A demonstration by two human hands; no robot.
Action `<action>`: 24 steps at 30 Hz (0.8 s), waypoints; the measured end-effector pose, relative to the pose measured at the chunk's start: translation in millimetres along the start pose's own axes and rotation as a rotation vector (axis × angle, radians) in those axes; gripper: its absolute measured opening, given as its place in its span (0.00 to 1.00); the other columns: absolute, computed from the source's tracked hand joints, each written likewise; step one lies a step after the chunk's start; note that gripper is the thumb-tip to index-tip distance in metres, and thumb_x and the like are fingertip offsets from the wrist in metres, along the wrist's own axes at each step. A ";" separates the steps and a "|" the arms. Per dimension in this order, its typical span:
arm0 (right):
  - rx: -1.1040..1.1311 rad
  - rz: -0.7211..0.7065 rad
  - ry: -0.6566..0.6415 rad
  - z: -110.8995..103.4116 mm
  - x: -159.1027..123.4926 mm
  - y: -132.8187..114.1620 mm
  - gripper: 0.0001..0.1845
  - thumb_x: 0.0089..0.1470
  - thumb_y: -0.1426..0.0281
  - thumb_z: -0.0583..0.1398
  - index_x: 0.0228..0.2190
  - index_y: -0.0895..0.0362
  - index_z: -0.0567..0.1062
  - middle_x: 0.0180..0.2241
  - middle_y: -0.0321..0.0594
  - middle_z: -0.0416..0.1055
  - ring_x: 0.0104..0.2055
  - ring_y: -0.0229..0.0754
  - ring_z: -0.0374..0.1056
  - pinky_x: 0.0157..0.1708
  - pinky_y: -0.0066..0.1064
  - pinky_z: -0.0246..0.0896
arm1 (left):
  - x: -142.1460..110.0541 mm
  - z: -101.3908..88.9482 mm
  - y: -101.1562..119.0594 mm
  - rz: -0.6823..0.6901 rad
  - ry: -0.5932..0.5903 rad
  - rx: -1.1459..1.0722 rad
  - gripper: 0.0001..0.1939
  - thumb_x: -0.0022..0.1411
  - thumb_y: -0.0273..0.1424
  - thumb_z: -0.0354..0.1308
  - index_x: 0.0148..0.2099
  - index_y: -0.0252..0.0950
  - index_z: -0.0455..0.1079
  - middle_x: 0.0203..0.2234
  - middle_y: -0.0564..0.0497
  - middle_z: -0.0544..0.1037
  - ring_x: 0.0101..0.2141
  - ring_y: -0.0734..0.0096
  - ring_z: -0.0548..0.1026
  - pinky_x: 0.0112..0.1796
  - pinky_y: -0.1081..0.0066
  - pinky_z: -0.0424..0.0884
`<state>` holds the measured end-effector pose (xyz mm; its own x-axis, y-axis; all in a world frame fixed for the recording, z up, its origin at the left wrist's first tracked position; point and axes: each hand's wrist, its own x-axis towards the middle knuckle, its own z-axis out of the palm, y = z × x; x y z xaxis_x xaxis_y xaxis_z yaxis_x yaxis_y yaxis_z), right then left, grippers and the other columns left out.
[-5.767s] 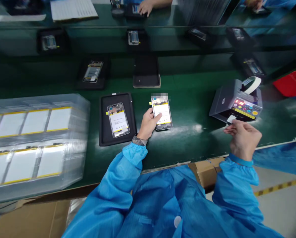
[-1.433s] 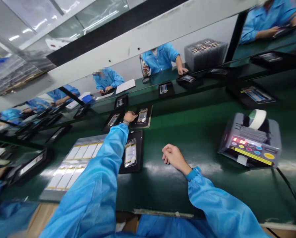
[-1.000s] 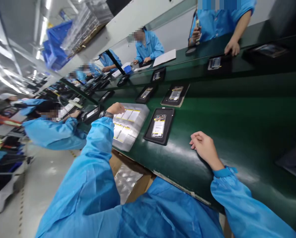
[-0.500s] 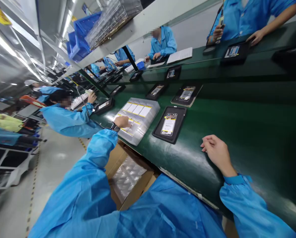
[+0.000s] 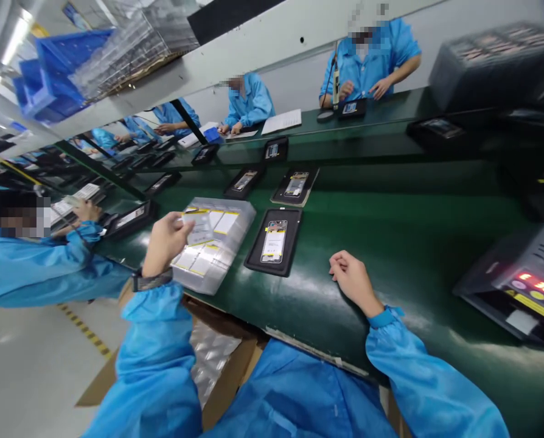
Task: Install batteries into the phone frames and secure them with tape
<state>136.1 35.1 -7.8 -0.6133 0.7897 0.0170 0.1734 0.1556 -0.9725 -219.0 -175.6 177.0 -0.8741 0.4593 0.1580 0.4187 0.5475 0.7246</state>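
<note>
My left hand (image 5: 166, 240) is raised over the clear plastic tray (image 5: 242, 226), pinching a flat phone battery (image 5: 198, 229) by its edge. Several white batteries with yellow edges (image 5: 227, 222) lie in that tray's compartments. My right hand (image 5: 352, 281) rests on the green bench with its fingers curled together and nothing visible in them. Between the hands, an opened phone (image 5: 274, 243) with a white battery inside lies in a black tray (image 5: 291, 234).
A tape dispenser (image 5: 523, 286) with a lit red display stands at the right. Behind are more opened phones (image 5: 296, 184) in black trays. A co-worker (image 5: 48, 261) sits close at the left. An open carton (image 5: 217, 359) stands below the bench edge.
My left hand set a phone into a rear tray, moved to the battery tray and has now lifted a battery out. My right hand left the tape dispenser earlier and now lies on the bench.
</note>
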 end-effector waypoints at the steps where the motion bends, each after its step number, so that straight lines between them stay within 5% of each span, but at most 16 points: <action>1: -0.007 -0.011 0.005 0.5 -0.6 -0.2 0.14 0.57 0.57 0.55 0.31 0.55 0.70 0.24 0.40 0.74 0.22 0.39 0.70 0.24 0.28 0.62 | -8.6 17.7 8.3 -0.004 -0.006 -0.230 0.15 0.55 0.33 0.68 0.41 0.35 0.68 0.26 0.51 0.77 0.25 0.67 0.74 0.28 0.74 0.67; 3: 0.013 -0.010 0.015 1.0 -2.0 -1.2 0.14 0.57 0.57 0.56 0.30 0.55 0.70 0.23 0.39 0.74 0.21 0.39 0.70 0.23 0.27 0.62 | -29.8 65.8 29.8 0.003 -0.091 -0.579 0.21 0.49 0.35 0.72 0.42 0.35 0.68 0.24 0.54 0.77 0.22 0.72 0.72 0.26 0.75 0.67; 6: 0.087 0.025 0.052 0.1 -3.0 -3.8 0.14 0.56 0.57 0.57 0.30 0.55 0.70 0.22 0.38 0.72 0.20 0.38 0.68 0.21 0.26 0.61 | -65.1 149.2 66.7 -0.115 -0.389 -1.009 0.19 0.49 0.33 0.72 0.41 0.33 0.71 0.28 0.52 0.78 0.26 0.73 0.75 0.28 0.76 0.70; 9: 0.127 0.045 0.149 -3.4 -1.5 -5.6 0.14 0.55 0.57 0.58 0.29 0.55 0.69 0.20 0.36 0.70 0.19 0.38 0.66 0.20 0.26 0.60 | -94.9 215.7 92.9 -0.397 -0.669 -1.209 0.13 0.53 0.28 0.69 0.41 0.32 0.72 0.28 0.52 0.77 0.25 0.75 0.75 0.24 0.78 0.68; 11: 0.136 0.050 0.229 -7.2 1.0 -5.4 0.14 0.54 0.57 0.58 0.29 0.55 0.69 0.19 0.35 0.69 0.18 0.37 0.64 0.19 0.25 0.58 | -107.9 243.7 99.5 -0.556 -0.862 -1.249 0.09 0.57 0.27 0.66 0.41 0.31 0.72 0.26 0.52 0.75 0.23 0.77 0.73 0.20 0.79 0.63; 14: 0.147 0.056 0.335 -14.0 5.6 -3.0 0.13 0.54 0.58 0.58 0.29 0.55 0.69 0.18 0.34 0.68 0.17 0.36 0.63 0.18 0.25 0.57 | -116.7 264.7 97.0 -0.628 -1.047 -1.259 0.12 0.58 0.23 0.64 0.45 0.29 0.74 0.28 0.50 0.76 0.23 0.77 0.73 0.18 0.80 0.60; 18: 0.165 0.087 0.399 -19.0 9.3 1.1 0.11 0.51 0.60 0.58 0.29 0.55 0.70 0.17 0.33 0.68 0.17 0.37 0.64 0.18 0.25 0.59 | -119.5 271.7 87.3 -0.575 -1.093 -1.252 0.23 0.52 0.19 0.64 0.52 0.30 0.74 0.33 0.49 0.78 0.27 0.75 0.76 0.20 0.80 0.63; 24: 0.164 0.109 0.410 -18.4 8.3 0.7 0.10 0.50 0.61 0.58 0.29 0.55 0.69 0.18 0.32 0.68 0.17 0.35 0.64 0.19 0.24 0.60 | -128.4 277.0 79.8 -0.616 -1.144 -1.237 0.25 0.52 0.20 0.66 0.54 0.34 0.74 0.35 0.50 0.79 0.27 0.75 0.76 0.20 0.79 0.62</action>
<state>145.4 52.7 -4.1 -0.2366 0.9712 -0.0287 0.0756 -0.0111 -0.9971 -5.1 2.9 28.7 -0.0047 0.9130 -0.4079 -0.7467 0.2681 0.6087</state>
